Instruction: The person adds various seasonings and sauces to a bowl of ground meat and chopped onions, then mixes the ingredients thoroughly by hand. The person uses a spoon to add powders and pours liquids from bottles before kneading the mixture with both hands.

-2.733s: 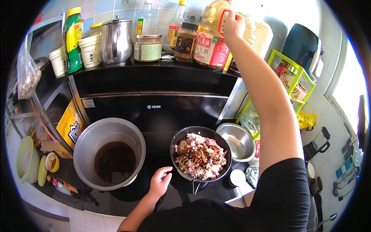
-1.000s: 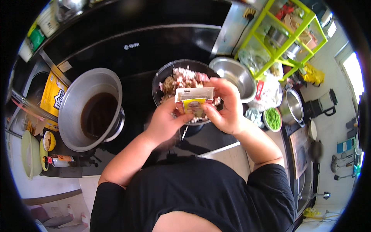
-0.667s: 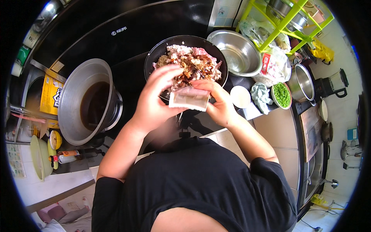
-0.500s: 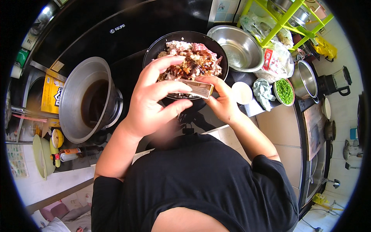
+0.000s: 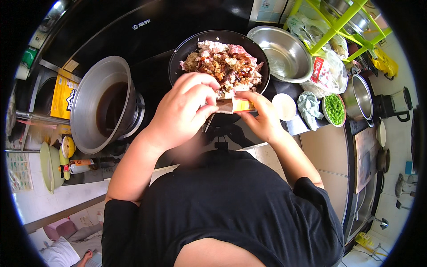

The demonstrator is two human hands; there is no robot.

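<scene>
black hob (image 5: pixel 242 135): glossy, with a wide grey pot (image 5: pixel 82 120) of dark liquid (image 5: pixel 111 109) on the left and a dark pan (image 5: pixel 180 51) nearer the middle.
pan's load: minced meat (image 5: pixel 229 66) in a heap, brown seasoning on top.
small box (image 5: pixel 243 105): yellow-orange, between the two hands at the pan's near edge, its open end facing left.
right hand (image 5: pixel 262 118): thumb and fingers pinch the box's right part, no slack showing.
left hand (image 5: pixel 180 111): fingers curled, tips bunched at the open end; i cannot tell whether they pinch a flap or anything inside.
beside the pan: steel bowl (image 5: pixel 282 51) at the right, chopped greens (image 5: pixel 333 109) farther off.
good handling: a light, steady right pinch seems best, as thin card would probably crush; work the opening with left fingertips only, tilting little, so nothing spills early.
</scene>
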